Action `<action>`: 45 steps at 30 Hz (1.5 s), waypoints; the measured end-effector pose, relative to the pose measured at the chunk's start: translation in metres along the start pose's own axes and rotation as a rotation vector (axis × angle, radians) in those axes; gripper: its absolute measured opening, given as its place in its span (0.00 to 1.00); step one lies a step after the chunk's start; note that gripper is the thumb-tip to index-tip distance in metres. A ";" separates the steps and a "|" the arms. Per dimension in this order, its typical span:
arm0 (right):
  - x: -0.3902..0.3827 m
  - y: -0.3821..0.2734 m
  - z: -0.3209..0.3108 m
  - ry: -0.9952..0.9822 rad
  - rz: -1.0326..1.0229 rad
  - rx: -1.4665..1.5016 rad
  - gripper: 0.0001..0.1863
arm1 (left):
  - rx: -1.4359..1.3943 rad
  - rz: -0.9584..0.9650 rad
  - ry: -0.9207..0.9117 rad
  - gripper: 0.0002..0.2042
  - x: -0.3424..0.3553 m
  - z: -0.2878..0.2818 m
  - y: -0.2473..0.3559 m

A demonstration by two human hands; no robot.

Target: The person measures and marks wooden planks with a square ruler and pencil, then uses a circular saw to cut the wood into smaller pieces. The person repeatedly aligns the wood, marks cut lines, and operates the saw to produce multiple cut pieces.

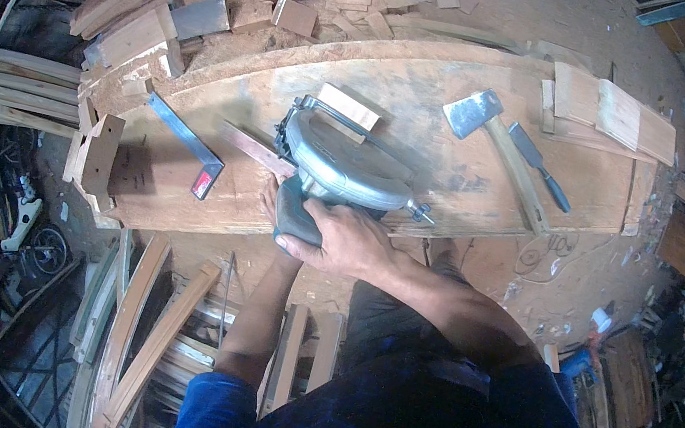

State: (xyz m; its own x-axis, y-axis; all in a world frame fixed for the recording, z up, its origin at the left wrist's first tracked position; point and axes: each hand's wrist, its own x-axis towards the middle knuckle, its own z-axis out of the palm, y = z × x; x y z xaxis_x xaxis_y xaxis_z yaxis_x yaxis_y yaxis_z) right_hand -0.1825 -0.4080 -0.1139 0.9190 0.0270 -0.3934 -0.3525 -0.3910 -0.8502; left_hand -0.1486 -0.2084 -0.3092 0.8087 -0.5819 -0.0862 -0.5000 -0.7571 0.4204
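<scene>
A circular saw (350,162) with a grey metal guard and green handle sits over the wooden workbench (245,95). My right hand (352,242) is wrapped round its rear handle. Partly hidden behind that handle, my left hand (269,200) is at the near end of a narrow wooden strip (251,147), its fingers seeming to grip it. The strip's other end points to the left, and the saw covers part of it. A pale wood block (348,110) lies just beyond the saw. The blade's contact with the wood is hidden.
A try square (186,144) lies on the bench's left side. To the right are a hatchet (496,148) and a dark-handled chisel (542,168). Stacked boards (614,116) sit at the far right, and offcuts (296,17) lie beyond the bench. Long planks (159,337) lean at the near left.
</scene>
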 end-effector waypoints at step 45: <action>0.043 -0.028 0.009 0.034 0.017 -0.050 0.44 | -0.126 0.012 -0.213 0.47 0.005 -0.013 0.012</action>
State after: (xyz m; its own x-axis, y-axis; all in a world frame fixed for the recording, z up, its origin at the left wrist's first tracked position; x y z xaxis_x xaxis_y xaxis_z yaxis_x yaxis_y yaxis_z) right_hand -0.1350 -0.3872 -0.1101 0.9187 -0.0105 -0.3949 -0.3595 -0.4366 -0.8247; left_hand -0.1458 -0.2164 -0.2928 0.7125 -0.6502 -0.2637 -0.4557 -0.7146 0.5308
